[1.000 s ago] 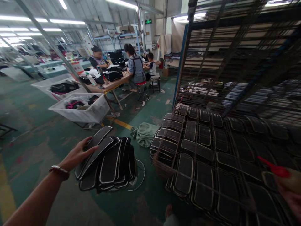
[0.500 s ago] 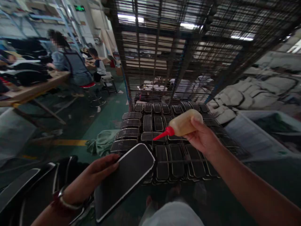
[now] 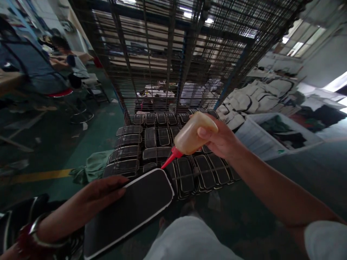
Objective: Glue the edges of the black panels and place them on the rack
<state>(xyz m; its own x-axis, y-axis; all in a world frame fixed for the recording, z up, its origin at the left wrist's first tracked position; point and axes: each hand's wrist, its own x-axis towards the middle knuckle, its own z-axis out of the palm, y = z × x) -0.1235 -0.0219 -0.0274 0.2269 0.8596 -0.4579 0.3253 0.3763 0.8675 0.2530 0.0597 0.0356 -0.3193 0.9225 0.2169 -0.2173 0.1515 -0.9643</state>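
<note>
My left hand [image 3: 104, 193] grips the upper left edge of a black panel [image 3: 132, 209] with rounded corners and a white rim. In my right hand [image 3: 214, 135] is a translucent bottle [image 3: 192, 133] of yellowish liquid, tilted down to the left. Its red nozzle [image 3: 170, 157] points at the panel's top edge, and the tip looks to be at or just above the white rim. Beyond the hands, many similar dark panels [image 3: 154, 137] lie in rows on a wire rack [image 3: 173, 65].
Green cloth [image 3: 90, 167] lies on the floor left of the rack. More dark pieces [image 3: 23, 216] are at the lower left. A white bin [image 3: 252, 139] and piled white pieces [image 3: 252, 97] stand to the right. Two people sit at the upper left.
The view has turned to the right. The bottle's nozzle has come down to the panel's rim, and the bottle is tilted more steeply. Both hands keep their holds.
</note>
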